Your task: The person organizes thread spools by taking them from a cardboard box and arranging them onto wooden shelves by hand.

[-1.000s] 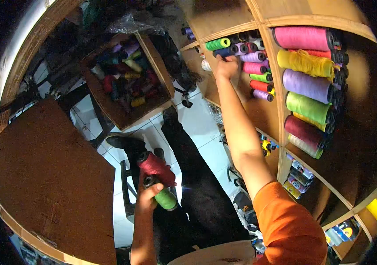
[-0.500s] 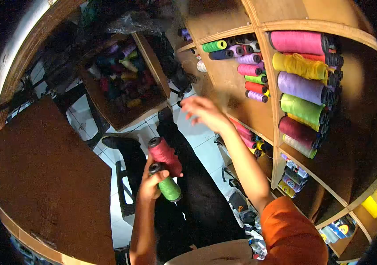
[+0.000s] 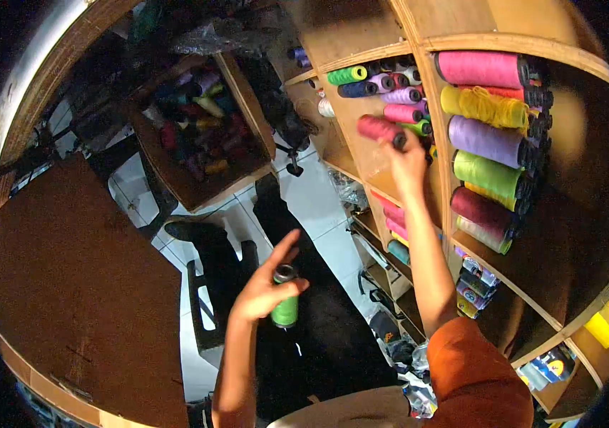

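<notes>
My left hand (image 3: 260, 294) is over my lap, closed on a green thread spool (image 3: 285, 311) by thumb and palm, with its index finger stretched out. A dark core end tops this spool. At the shelf, my right hand (image 3: 409, 158) grips a reddish-pink thread spool (image 3: 377, 130), slightly blurred, by its dark end. It is held in front of the stacked spools in that compartment, close to a pink spool (image 3: 402, 113) and a light green one (image 3: 418, 128). Part of the stack is hidden behind my hand.
Right of the shelf divider (image 3: 429, 93) lies a stack of larger spools, among them a purple one (image 3: 485, 141). A wooden box (image 3: 158, 175) of jumbled spools stands on the tiled floor. A brown tabletop (image 3: 83, 285) fills the left side.
My right hand has taken the reddish-pink spool from my left hand and carried it up and right to the shelf. My left hand keeps the green spool, now more upright.
</notes>
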A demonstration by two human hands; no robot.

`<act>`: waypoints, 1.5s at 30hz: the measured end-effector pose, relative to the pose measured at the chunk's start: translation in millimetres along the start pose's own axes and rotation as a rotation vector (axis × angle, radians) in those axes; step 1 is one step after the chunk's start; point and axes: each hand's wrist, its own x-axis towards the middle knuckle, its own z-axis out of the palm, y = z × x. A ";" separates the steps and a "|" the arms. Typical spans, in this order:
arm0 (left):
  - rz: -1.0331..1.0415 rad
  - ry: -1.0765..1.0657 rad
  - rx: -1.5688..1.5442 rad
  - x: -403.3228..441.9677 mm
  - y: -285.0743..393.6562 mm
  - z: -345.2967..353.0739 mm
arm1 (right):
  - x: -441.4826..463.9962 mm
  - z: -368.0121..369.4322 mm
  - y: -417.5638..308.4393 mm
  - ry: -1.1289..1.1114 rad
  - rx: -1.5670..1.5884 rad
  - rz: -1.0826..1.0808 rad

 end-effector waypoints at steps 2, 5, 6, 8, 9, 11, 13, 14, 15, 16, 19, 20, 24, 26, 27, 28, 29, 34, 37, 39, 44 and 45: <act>-0.021 -0.088 0.099 4.6 -2.5 5.0 | 41.6 3.7 51.4 0.197 -0.393 -0.037; -0.045 -0.105 0.108 2.9 -11.7 10.0 | 93.7 14.6 104.5 0.251 -0.349 -0.036; -0.062 -0.100 0.083 1.0 -13.1 10.8 | 94.5 12.8 88.9 0.171 -0.320 0.043; -0.088 -0.081 0.054 -3.3 -15.8 10.4 | 97.6 13.7 64.9 0.090 -0.304 0.149; -0.092 -0.076 0.042 -5.2 -16.0 9.2 | 98.6 16.7 60.0 0.090 -0.318 0.175; -0.086 -0.067 0.037 -6.7 -13.6 6.0 | 99.3 26.4 61.2 0.138 -0.325 0.129; -0.076 -0.058 0.042 -10.5 -11.9 2.9 | 100.0 36.9 75.8 0.197 -0.249 0.034; -0.074 -0.055 0.057 -12.1 -12.4 0.7 | 100.3 40.8 81.3 0.209 -0.236 0.063; -0.070 -0.055 0.072 -11.9 -14.8 -1.4 | 101.7 43.7 86.8 0.223 -0.226 0.090; -0.065 -0.057 0.086 -11.2 -17.0 -3.3 | 104.7 47.0 94.5 0.237 -0.216 0.116; -0.063 -0.050 0.047 -12.1 -24.1 -6.8 | 105.8 55.3 105.0 0.306 -0.049 0.140; -0.056 -0.043 0.026 -12.4 -25.9 -7.6 | 103.3 54.7 101.4 0.320 -0.078 0.156; -0.068 -0.017 -0.065 -10.3 -27.1 -3.1 | 65.9 40.6 70.6 0.390 -0.184 0.121; -0.088 -0.005 -0.092 -7.2 -27.9 2.3 | 39.7 42.4 80.1 0.472 -0.130 0.018; -0.091 0.001 -0.095 -3.3 -30.8 6.4 | 20.5 41.6 66.2 0.343 0.124 0.117; -0.097 0.007 -0.097 -0.1 -33.3 10.6 | -4.1 40.0 43.0 0.208 0.376 0.216; -0.065 0.055 -0.122 2.7 -34.3 15.0 | -29.7 34.9 17.1 -0.042 0.478 0.312; 0.185 0.483 0.243 25.9 -12.9 26.0 | -113.6 -5.9 -92.5 -1.271 0.507 0.358; 0.171 0.435 0.213 34.7 -2.8 29.6 | -145.1 11.2 -92.6 -1.034 0.211 0.157; 0.244 0.407 0.121 36.7 3.5 36.3 | -138.0 8.1 -81.6 -0.931 0.355 0.262; 0.258 0.505 0.413 23.9 -10.5 26.7 | -58.1 42.0 10.0 -0.009 0.455 0.242; 0.243 0.508 0.398 20.5 -17.7 23.6 | -32.2 54.7 34.5 0.140 0.371 0.170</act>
